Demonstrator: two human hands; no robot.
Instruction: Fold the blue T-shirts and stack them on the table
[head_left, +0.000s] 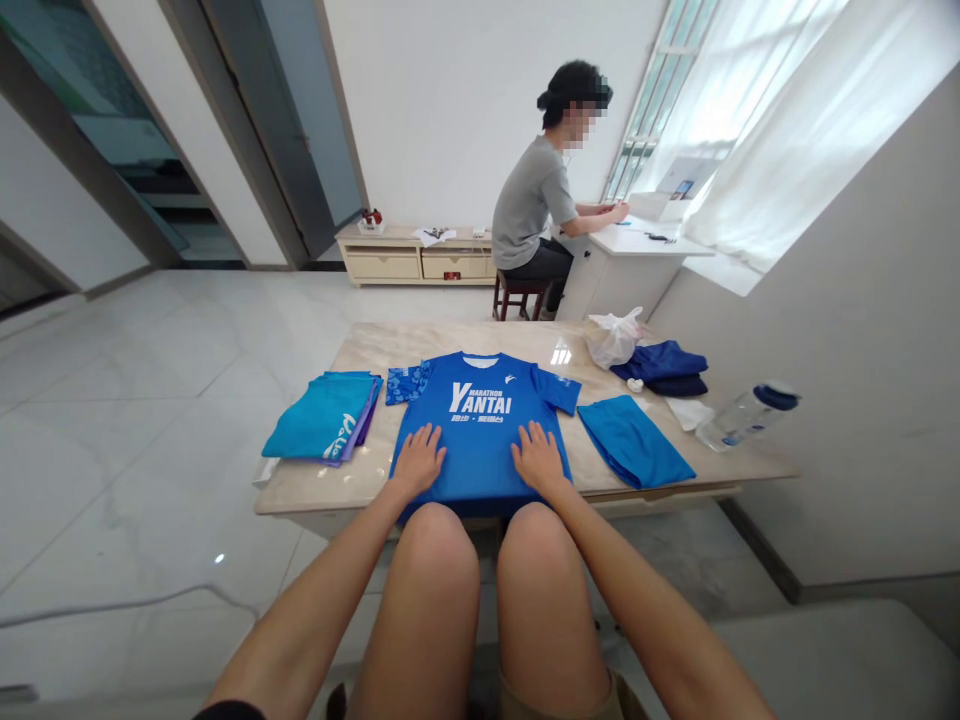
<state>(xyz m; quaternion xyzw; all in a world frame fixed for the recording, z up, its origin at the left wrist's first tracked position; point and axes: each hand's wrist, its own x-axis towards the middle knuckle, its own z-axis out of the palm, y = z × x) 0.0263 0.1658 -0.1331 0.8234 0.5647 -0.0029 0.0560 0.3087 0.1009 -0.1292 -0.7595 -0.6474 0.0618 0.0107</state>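
Observation:
A blue T-shirt [480, 450] with white "YANTAI MARATHON" lettering lies spread flat on the table, its collar pointing away from me and its hem hanging over the near edge. My left hand [420, 460] rests flat on the shirt's lower left side, fingers spread. On the lower right side lies my right hand [538, 458], palm down with the fingers apart. Left of the shirt sits a stack of folded clothes [319, 415], teal on top and purple beneath. A folded teal-blue garment [636, 440] lies close to the right sleeve.
The marble-look table [367, 345] also bears a white plastic bag [616, 338], dark blue clothes [664, 365] and a clear water bottle [746, 418] at its right side. Beyond it, a person [529, 205] sits on a stool at a white desk [637, 240]. A low cabinet [382, 265] stands against the wall.

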